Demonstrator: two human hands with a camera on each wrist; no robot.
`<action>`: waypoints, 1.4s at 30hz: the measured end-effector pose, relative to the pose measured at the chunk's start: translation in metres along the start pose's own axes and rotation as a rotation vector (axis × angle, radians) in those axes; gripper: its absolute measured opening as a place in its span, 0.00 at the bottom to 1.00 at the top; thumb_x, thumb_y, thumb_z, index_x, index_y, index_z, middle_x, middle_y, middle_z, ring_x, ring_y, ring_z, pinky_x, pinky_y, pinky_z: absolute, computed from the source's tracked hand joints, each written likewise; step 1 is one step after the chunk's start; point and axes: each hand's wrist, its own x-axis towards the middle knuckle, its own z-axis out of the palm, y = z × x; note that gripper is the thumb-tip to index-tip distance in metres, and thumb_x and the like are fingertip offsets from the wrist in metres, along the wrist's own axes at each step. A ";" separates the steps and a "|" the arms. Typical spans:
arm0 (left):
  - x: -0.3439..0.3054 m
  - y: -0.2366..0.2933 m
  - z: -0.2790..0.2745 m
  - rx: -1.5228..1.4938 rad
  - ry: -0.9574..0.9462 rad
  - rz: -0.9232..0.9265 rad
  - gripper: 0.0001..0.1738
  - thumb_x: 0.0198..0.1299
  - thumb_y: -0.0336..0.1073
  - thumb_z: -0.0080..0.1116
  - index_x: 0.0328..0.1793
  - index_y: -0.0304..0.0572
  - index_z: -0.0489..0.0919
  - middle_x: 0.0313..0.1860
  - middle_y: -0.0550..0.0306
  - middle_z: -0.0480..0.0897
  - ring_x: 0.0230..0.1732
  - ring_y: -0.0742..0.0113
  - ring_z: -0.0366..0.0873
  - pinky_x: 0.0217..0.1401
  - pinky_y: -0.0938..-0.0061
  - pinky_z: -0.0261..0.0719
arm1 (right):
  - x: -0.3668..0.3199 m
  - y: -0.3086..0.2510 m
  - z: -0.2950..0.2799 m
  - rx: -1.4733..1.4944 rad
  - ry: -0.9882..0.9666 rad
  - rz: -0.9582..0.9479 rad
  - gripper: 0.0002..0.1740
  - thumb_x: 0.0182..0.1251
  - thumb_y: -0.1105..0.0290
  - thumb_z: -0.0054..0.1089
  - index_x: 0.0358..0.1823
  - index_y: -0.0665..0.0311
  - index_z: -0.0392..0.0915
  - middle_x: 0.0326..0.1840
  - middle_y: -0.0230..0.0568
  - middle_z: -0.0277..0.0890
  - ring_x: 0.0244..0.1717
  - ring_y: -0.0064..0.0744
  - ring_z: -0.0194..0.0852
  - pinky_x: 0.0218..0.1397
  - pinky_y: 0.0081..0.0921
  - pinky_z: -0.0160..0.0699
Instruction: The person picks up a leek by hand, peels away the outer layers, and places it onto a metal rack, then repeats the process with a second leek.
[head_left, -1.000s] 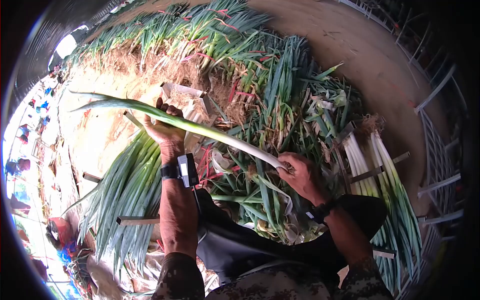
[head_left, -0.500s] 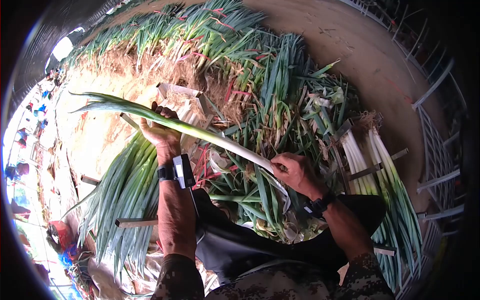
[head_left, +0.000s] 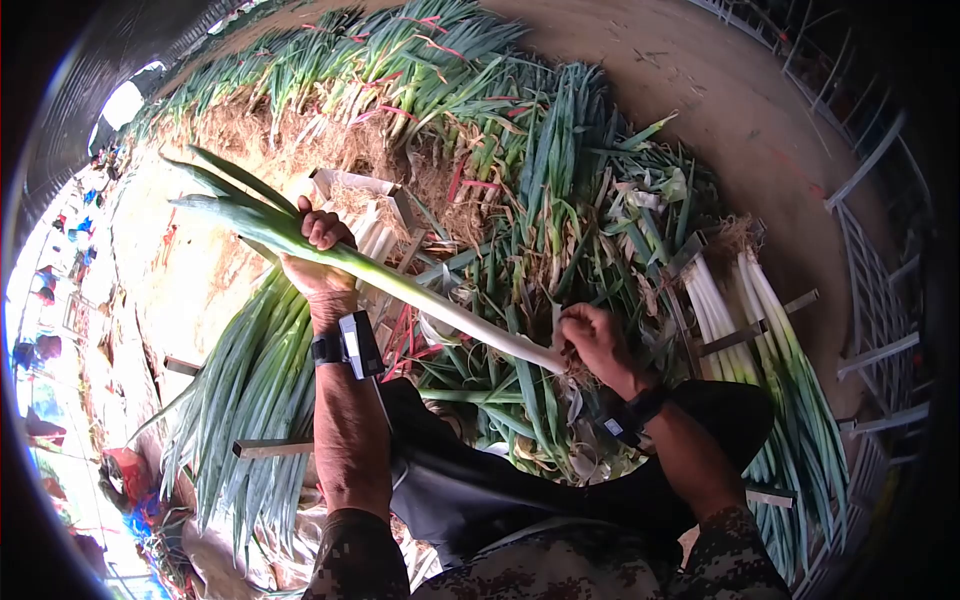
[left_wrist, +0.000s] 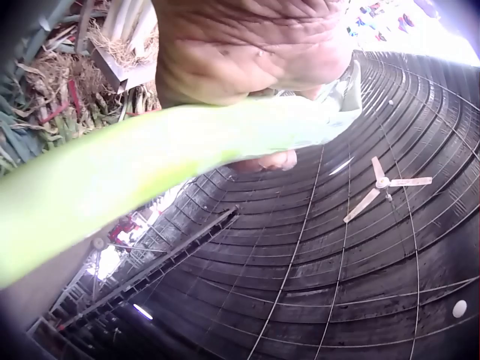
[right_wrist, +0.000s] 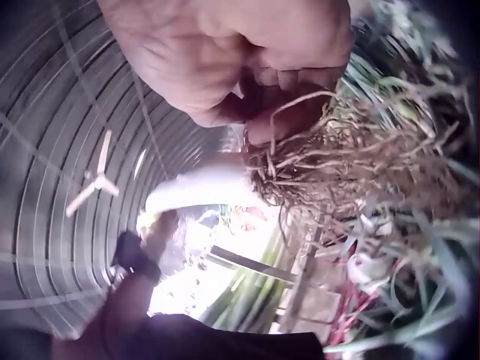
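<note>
A long green onion [head_left: 430, 300] slants across the head view, its green leaves spread to the upper left and its white end at the lower right. My left hand [head_left: 322, 250] grips it where green meets white, fingers curled over the stalk. In the left wrist view the pale stalk [left_wrist: 150, 154] runs under my palm. At the root end, my right hand [head_left: 600, 345] has its fingers curled, with the fingertips pinching at the base beside the roots. Brown stringy roots [right_wrist: 337, 165] hang below these fingers in the right wrist view.
Green onions with long leaves [head_left: 245, 400] lie on a rack to the left, and another bundle [head_left: 770, 350] lies on a rack to the right. Loose leaves and trimmings [head_left: 530, 400] cover the ground between. Red-tied bunches [head_left: 400, 70] are heaped at the back.
My left fingers have curled further over the stalk, and the leaf end has turned and spread wider. My right hand has shifted slightly right; the root end now shows below its fingers.
</note>
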 end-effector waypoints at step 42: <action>-0.033 -0.088 0.084 1.641 0.121 -0.295 0.28 0.64 0.58 0.65 0.45 0.35 0.82 0.27 0.58 0.83 0.22 0.76 0.76 0.25 0.79 0.74 | -0.006 -0.044 0.042 0.001 -0.244 0.103 0.20 0.70 0.59 0.66 0.53 0.66 0.76 0.28 0.30 0.77 0.16 0.10 0.62 0.16 0.14 0.59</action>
